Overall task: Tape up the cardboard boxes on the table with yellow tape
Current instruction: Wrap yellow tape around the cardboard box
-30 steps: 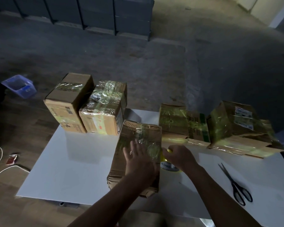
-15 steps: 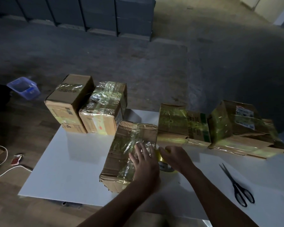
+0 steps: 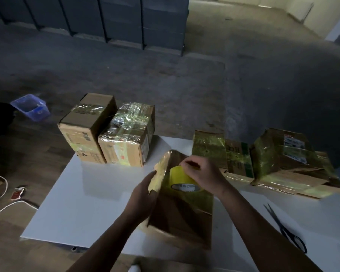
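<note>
While between hands [image 3: 143, 195] [image 3: 202, 173], tape [image 3: 182, 180] atop box [image 3: 185, 216].

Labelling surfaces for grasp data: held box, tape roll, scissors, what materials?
Held box: brown cardboard, matte, creased; glossy where yellowish tape covers it. Tape roll: glossy yellow plastic-looking film, pale printed core. Scissors: dark throughout; probably metal blades, too dim to confirm.

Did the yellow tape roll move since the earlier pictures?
Yes. The yellow tape roll, held by the right hand, went left, away from the black scissors on the white table, from beside the brown cardboard box to over it.
</note>
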A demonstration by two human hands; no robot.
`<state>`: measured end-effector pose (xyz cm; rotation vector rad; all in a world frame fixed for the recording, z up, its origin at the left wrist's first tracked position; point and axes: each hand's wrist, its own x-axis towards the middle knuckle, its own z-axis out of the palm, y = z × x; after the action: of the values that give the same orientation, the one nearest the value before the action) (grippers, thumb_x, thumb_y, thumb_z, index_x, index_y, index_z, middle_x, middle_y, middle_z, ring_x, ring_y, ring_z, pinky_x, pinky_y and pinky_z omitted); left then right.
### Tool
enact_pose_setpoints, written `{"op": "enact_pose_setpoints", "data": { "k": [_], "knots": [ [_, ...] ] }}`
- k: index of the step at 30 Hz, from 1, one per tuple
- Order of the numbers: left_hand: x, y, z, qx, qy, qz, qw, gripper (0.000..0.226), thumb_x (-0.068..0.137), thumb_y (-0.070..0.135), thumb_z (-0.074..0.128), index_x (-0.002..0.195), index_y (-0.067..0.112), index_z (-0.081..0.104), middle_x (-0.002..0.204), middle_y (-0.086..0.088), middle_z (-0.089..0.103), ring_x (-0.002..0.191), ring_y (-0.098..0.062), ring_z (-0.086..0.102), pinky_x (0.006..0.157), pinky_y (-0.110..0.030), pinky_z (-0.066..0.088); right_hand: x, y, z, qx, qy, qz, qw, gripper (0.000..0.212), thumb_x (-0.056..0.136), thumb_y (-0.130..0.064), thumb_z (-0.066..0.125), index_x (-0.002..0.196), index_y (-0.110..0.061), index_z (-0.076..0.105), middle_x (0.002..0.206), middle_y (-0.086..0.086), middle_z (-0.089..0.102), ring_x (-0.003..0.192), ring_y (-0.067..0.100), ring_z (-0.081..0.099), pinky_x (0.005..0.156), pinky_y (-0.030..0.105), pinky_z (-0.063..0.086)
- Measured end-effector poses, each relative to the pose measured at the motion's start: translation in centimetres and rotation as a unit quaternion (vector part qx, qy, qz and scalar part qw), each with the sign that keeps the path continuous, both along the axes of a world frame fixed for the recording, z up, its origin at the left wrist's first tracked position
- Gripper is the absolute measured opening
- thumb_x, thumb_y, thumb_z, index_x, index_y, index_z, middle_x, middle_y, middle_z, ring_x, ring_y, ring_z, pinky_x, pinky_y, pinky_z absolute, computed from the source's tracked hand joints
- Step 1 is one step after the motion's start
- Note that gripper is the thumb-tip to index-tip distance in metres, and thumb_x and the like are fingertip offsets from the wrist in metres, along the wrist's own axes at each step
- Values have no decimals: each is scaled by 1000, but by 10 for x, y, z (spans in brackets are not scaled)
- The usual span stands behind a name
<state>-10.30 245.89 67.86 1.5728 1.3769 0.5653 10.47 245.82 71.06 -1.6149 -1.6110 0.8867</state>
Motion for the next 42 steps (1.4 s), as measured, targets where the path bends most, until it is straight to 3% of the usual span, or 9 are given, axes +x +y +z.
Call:
{"op": "enact_pose_setpoints", "data": {
  "k": [5,10,23,25,29,34,37,40,42],
  "knots": [
    [-7,-5,-19,40,-34,-52,997,43,97,16,49,125,48,44,121,6,63,99,-3,63,77,-17,54,-28,8,-16,28,-72,-15,997,21,94,-41,53,94,-23,66,74,-19,56,69,-7,54,57,10,40],
    [-10,6,-40,124,47,-114,985,73,92,13,55,152,31,18,147,1,38,126,-18,48,93,-37,53,-29,11,-29,-8,-54,-32,998,32,90,-53,47,84,-26,64,77,-10,60,74,-1,56,62,22,43],
    [-11,12,-63,109,5,-87,990,83,87,13,63,151,38,17,145,4,45,121,-20,53,89,-25,48,-3,-13,-7,-60,-219,-106,968,52,89,-45,58,53,-18,32,49,-5,26,41,7,28,43,23,20],
    [-11,12,-63,111,54,-105,987,85,89,20,64,154,32,11,155,-2,29,136,-26,39,101,-38,47,6,-19,-7,-85,-186,-114,972,52,89,-46,59,57,-16,32,52,-3,25,44,9,27,47,26,20],
    [-3,5,-60,254,227,-209,917,91,91,28,61,150,20,-8,157,-4,-16,147,-29,-13,121,-47,3,-2,-25,-18,-68,-155,-136,976,52,88,-47,59,53,-18,32,48,-5,26,42,8,28,49,29,24],
    [9,-9,-63,287,251,-246,891,77,96,33,43,151,20,-9,155,1,-16,144,-16,-21,112,-29,-21,5,-31,-29,-51,-91,-138,985,49,89,-49,57,56,-15,48,48,-6,41,46,5,40,50,26,30],
    [8,-10,-65,290,287,-244,880,72,97,43,32,154,16,-2,159,-3,-8,147,-18,-13,116,-32,-18,16,-43,-42,-64,14,-147,987,40,92,-40,58,70,-8,64,61,8,59,58,4,50,56,23,37],
    [11,-11,-67,279,318,-254,870,72,97,49,22,154,13,-2,160,-6,-7,148,-20,-11,116,-34,-19,15,-53,-54,-60,66,-147,985,28,94,-30,55,75,-15,68,63,-4,63,61,-2,55,58,11,40],
    [13,-12,-66,268,321,-257,872,70,97,47,24,154,12,2,160,-7,-3,149,-22,-7,116,-36,-17,12,-52,-55,-51,56,-143,987,35,94,-32,56,79,-3,66,66,9,62,64,12,55,58,19,40]
  ]
}}
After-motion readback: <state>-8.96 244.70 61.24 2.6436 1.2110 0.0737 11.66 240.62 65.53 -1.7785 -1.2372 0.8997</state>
